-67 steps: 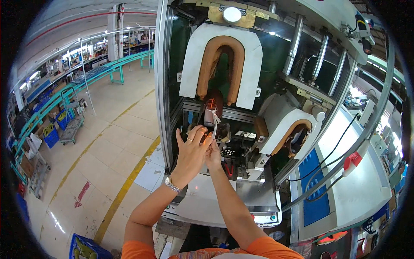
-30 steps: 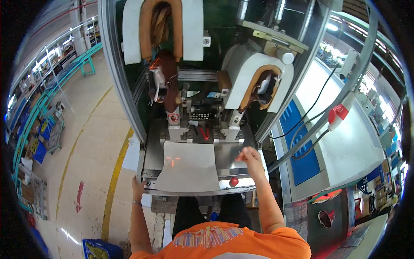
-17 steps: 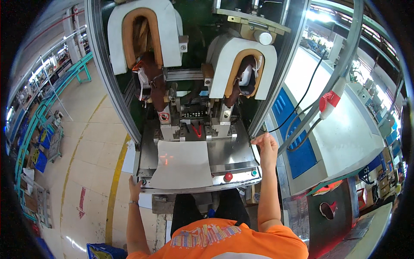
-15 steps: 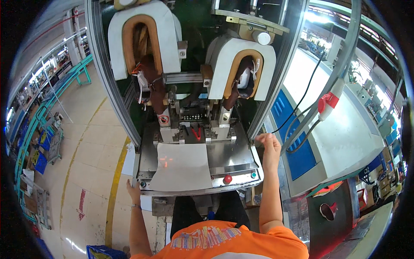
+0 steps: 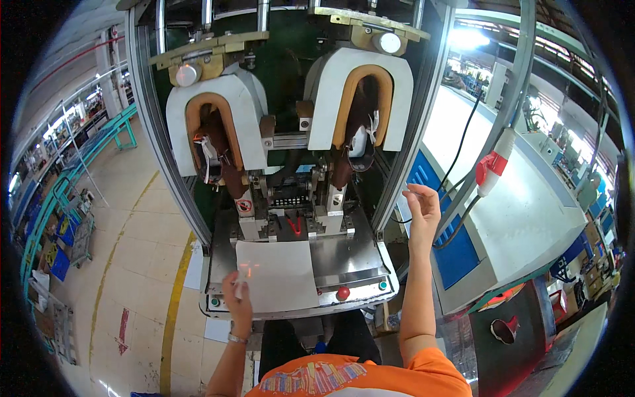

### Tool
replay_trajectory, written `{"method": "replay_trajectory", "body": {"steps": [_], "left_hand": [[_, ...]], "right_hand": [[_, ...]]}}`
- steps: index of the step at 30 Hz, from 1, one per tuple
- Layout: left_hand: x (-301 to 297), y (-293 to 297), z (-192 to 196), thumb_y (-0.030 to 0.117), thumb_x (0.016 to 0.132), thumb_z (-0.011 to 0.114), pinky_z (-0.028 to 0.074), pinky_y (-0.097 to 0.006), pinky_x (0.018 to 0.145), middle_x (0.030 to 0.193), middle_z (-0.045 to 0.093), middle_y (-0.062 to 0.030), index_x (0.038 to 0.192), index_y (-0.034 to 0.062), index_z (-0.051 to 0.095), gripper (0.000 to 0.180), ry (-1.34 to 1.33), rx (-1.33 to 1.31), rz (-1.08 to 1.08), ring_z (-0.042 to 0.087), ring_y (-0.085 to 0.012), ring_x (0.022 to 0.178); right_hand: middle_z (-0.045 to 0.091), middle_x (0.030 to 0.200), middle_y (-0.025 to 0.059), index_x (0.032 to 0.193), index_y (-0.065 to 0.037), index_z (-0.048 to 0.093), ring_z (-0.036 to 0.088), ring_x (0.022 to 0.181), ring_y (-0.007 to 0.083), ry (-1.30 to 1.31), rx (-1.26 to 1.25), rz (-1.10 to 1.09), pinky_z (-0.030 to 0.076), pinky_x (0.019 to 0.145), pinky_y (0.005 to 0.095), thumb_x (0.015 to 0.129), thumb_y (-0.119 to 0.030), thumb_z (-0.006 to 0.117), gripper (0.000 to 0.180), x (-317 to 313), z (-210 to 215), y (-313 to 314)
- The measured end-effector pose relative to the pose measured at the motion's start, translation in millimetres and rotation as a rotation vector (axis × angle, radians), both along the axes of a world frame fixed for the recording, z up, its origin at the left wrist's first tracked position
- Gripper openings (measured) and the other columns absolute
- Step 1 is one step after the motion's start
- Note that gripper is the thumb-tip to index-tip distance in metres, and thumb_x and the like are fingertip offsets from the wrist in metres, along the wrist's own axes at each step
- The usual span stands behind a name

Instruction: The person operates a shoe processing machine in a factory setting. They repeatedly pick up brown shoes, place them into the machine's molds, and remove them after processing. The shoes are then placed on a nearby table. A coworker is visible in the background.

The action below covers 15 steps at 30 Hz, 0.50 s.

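Note:
My left hand (image 5: 239, 301) is over the left edge of a whitish sheet (image 5: 281, 274) on the machine's front ledge. Its fingers are loosely bent and apart; a pale patch by the thumb is too small to make out. My right hand (image 5: 424, 204) is raised beside the machine's right post, fingers loosely curled and holding nothing. Behind the sheet, two brown shoe uppers (image 5: 231, 180) (image 5: 342, 173) sit on upright forms. White arched clamps with tan padding, the left clamp (image 5: 248, 126) and the right clamp (image 5: 317, 109), surround them.
A red knob (image 5: 342, 293) and green buttons (image 5: 383, 286) line the front ledge. Red-handled pliers (image 5: 294, 226) lie between the forms. A red-and-white plug connector (image 5: 495, 163) hangs at the right, near a white cabinet (image 5: 522, 218). Another shoe upper (image 5: 505, 329) lies on a dark surface.
The left clamp has come down around its upper, while the right clamp has risen. My left hand has moved from the ledge's left corner onto the sheet's edge. My right hand's fingers have loosened.

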<state>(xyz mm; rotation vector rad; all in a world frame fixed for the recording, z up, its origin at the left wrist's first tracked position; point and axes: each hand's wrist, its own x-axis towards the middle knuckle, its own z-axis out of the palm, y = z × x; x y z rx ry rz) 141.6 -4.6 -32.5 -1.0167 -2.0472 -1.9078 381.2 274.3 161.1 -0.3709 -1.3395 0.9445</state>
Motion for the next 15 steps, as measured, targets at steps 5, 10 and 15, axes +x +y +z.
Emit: {"method": "replay_trajectory", "body": {"steps": [5,10,15], "left_hand": [[53,20,4,-0.005,0.080,0.051,0.045,-0.027,0.080,0.105,0.052,-0.0083,0.109,0.0022,0.048,0.031,-0.170,-0.101,-0.382,0.053,-0.0166,0.097],[81,24,14,-0.004,0.079,0.052,0.046,-0.027,0.079,0.101,0.055,-0.0082,0.108,0.0022,0.049,0.030,-0.241,-0.137,-0.621,0.057,-0.0165,0.092],[79,34,37,0.001,0.078,0.056,0.045,-0.030,0.081,0.100,0.057,-0.0107,0.106,0.0016,0.051,0.028,-0.114,-0.179,-0.644,0.058,-0.0203,0.092]], "right_hand": [[0.056,0.090,0.0026,0.095,-0.001,0.054,0.051,0.079,0.0079,-0.074,0.103,-0.041,0.040,0.075,0.0217,0.080,-0.001,0.057,0.015,-5,31,-8],[0.052,0.094,0.0046,0.097,0.000,0.055,0.049,0.079,0.0091,-0.184,0.279,-0.064,0.039,0.075,0.0221,0.075,0.004,0.056,0.022,10,46,-26],[0.051,0.103,0.0094,0.105,-0.003,0.054,0.048,0.084,0.0172,-0.371,0.433,-0.026,0.036,0.079,0.0277,0.063,0.000,0.062,0.042,21,57,-38]]}}
